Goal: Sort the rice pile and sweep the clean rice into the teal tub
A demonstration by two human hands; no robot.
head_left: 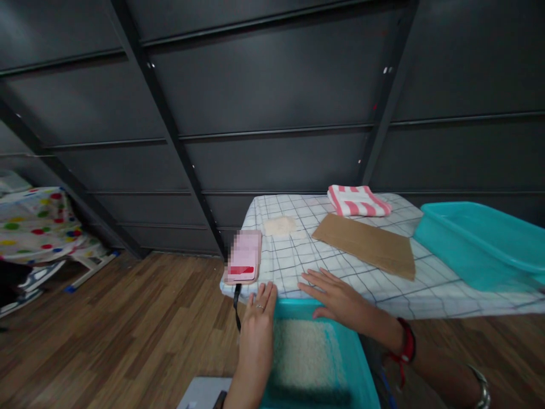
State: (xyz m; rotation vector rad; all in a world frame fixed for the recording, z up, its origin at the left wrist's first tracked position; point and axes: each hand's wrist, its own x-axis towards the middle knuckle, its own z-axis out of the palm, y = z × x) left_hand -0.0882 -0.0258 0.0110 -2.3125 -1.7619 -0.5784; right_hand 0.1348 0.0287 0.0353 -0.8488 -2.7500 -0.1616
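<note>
A teal plastic tub stands below the table's front edge, with a layer of white rice-like grains inside. My left hand lies along the tub's left side, its fingertips near the table edge and a ring on one finger. Above the tub's far right corner is my right hand, fingers spread and holding nothing; whether it touches the rim I cannot tell. Beyond my hands, a small pale patch of grains lies on the checked tablecloth. A flat brown cardboard piece rests to its right.
A pink phone-like device with a black strap lies at the table's left edge. A folded pink-and-white striped towel is at the back. Another teal tub stands at the right end. A dark panelled wall rises behind.
</note>
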